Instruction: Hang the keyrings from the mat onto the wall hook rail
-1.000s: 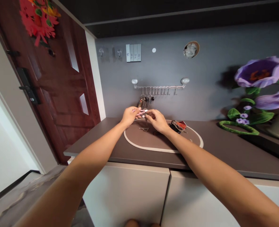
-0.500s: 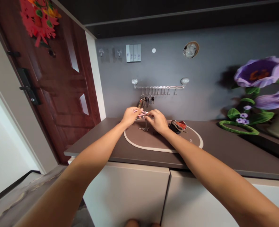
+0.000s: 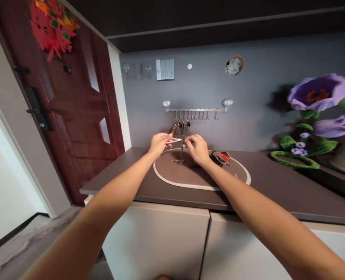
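Observation:
Over the oval brown mat [image 3: 175,182], my left hand [image 3: 159,144] is closed on a thin pink strap [image 3: 173,140] with a pale end that points to the right. Facing it, my right hand [image 3: 198,148] pinches a thin metal key ring [image 3: 183,137], and a key hangs below the ring. The strap's end is close to the ring; whether they are joined is too small to tell. Loose keys [image 3: 178,161] lie on the mat below my hands. To the right of my right hand lies a dark bunch of keys with a red card [image 3: 224,156].
A clear hook rail [image 3: 197,110] on the grey wall holds several keys [image 3: 183,125] at its left end. Purple artificial flowers [image 3: 320,95] stand at the right of the dark counter [image 3: 277,190]. A red-brown door [image 3: 81,128] is at the left.
My hands have moved slightly apart. The pink strap's pale end and the ring now show between them. The view has shifted a little.

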### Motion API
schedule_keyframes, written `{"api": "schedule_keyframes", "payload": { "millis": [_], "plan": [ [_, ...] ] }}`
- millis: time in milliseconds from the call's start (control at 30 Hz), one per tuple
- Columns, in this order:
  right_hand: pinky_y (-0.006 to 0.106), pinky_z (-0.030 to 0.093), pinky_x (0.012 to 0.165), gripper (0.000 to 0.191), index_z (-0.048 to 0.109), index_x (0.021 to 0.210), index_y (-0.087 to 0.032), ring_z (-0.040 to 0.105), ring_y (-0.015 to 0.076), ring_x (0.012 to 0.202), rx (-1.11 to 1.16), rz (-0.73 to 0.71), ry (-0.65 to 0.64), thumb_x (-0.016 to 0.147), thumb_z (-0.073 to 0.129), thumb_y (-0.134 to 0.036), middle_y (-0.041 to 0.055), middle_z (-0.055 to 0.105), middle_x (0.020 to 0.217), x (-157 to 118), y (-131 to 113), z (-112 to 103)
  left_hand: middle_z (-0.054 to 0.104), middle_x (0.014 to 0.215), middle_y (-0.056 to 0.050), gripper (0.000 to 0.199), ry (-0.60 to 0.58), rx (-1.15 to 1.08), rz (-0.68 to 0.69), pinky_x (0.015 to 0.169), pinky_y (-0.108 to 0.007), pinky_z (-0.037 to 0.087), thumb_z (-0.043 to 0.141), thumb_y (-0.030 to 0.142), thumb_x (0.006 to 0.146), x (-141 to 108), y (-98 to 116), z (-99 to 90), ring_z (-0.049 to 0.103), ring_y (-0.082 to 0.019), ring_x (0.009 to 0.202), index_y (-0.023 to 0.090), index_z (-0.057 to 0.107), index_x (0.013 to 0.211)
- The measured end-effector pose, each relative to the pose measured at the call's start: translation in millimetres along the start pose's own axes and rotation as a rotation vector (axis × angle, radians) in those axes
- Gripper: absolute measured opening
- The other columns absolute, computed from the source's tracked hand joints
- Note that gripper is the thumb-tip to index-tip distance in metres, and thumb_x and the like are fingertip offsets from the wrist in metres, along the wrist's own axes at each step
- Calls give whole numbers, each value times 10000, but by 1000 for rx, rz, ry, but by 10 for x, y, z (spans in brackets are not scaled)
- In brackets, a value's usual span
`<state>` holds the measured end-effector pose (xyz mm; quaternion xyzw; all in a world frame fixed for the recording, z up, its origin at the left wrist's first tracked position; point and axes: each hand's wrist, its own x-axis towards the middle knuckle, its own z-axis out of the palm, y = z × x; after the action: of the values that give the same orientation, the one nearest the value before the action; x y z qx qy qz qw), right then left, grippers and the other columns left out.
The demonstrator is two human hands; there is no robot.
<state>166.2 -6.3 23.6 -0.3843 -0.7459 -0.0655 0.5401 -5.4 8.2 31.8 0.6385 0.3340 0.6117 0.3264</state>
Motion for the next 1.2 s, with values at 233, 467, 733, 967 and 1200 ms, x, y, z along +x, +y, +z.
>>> {"api": "schedule_keyframes", "payload": {
  "millis": [233, 467, 733, 967, 1200],
  "plan": [
    [273, 380, 697, 194, 558, 704, -169, 494, 141, 710, 254, 182, 30, 756, 468, -333, 24, 554, 736, 32, 48, 18, 642, 694, -64, 331, -60, -21, -6, 468, -186, 362, 552, 424, 709, 2, -40, 8, 539, -81, 513, 102, 609, 759],
    [267, 386, 687, 192, 517, 722, -177, 480, 120, 646, 573, 310, 84, 722, 509, -369, -11, 527, 658, 72, 155, 55, 640, 701, -59, 274, -251, 77, -9, 611, -239, 435, 583, 351, 699, -61, -110, 94, 566, -108, 605, 105, 587, 821],
    [246, 408, 669, 210, 526, 749, -189, 486, 99, 649, 820, 385, 28, 686, 573, -385, -24, 519, 693, 55, 154, 68, 650, 826, -39, 221, -307, 490, 183, 681, -236, 410, 533, 322, 727, -107, -86, 109, 569, -132, 731, 148, 619, 832],
    [261, 448, 658, 255, 513, 724, -196, 500, 102, 652, 950, 504, 58, 641, 614, -414, -28, 518, 689, 38, 135, 36, 640, 715, -9, 243, -238, 652, 251, 598, -216, 363, 454, 332, 775, -132, -80, 97, 529, -114, 630, 164, 628, 749],
    [275, 477, 630, 235, 502, 703, -190, 506, 95, 627, 1011, 611, 144, 623, 623, -375, -33, 517, 657, 84, 155, -4, 612, 643, 1, 270, -237, 684, 261, 568, -212, 340, 422, 339, 789, -145, -135, 124, 504, -107, 579, 166, 610, 701]
  ]
}}
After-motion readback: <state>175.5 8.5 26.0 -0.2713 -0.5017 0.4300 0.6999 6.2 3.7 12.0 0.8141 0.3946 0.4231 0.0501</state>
